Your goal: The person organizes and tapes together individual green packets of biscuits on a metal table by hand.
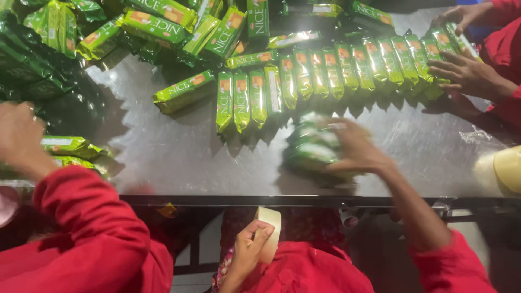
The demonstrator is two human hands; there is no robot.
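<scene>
Our desk [179,157] is bare brushed steel, dull and reflective, with open room in its middle and a dark edge rail near us. Glossy green packs [320,73] lie in a slanted row along the far side. Our right hand [355,149], blurred, has its grip clamped on a bundle [312,146] of packs near the front edge. Our left hand [249,249], below the desk, grips a pale tape roll [270,230].
</scene>
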